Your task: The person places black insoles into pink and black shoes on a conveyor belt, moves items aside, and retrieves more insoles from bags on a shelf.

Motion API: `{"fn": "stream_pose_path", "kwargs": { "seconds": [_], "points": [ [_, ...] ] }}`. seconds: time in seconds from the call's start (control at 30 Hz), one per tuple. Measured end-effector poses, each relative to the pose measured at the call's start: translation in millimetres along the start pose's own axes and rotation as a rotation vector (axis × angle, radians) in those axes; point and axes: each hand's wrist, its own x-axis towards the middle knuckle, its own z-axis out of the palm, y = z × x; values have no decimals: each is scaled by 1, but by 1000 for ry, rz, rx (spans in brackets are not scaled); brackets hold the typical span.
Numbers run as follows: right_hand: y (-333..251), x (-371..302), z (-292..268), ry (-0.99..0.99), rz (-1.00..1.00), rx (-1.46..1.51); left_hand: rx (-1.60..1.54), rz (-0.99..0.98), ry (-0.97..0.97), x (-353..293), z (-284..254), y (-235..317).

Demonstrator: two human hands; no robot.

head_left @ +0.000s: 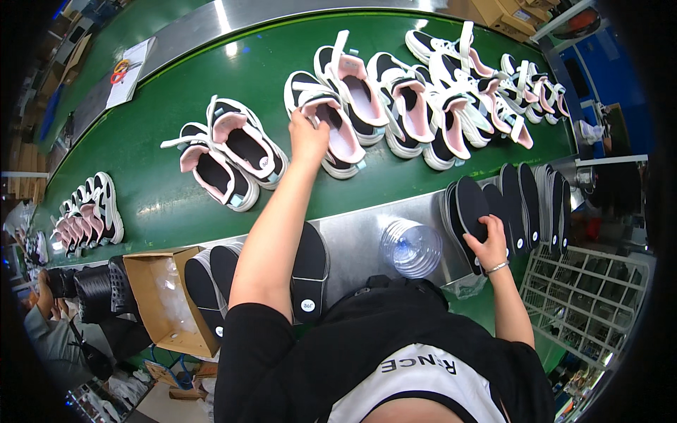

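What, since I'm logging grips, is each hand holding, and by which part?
Right hand: a black insole, by its near end. Left hand: on a shoe, at its opening's left edge; grip unclear.

- 1 pair of orange scissors (120, 71), lying on white paper (135, 62), upper left
- 1 open cardboard box (187, 344), clear film (169, 285) inside, lower left
- 1 round clear plastic tub (412, 248) on the metal ledge (350, 247)
- 1 white grid rack (599, 255), lower right
- Cardboard cartons (502, 17), upper right
- Blue panel (603, 63), far right
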Motion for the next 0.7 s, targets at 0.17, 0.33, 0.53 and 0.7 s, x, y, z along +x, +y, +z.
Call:
{"fn": "stream_pose_path", "kwargs": {
  "seconds": [0.17, 0.33, 0.53, 0.7],
  "points": [
    [-93, 59, -40, 0, -401, 207, -50, 52, -71, -37, 16, -5],
    [-171, 119, -30, -129, -822, -354, -68, 347, -140, -27, -13, 23],
    [-221, 160, 59, -422, -774, -453, -191, -17, -68, -7, -18, 19],
    [-212, 160, 80, -398, -691, -297, -23, 74, -10, -13, -10, 19]
  ]
}}
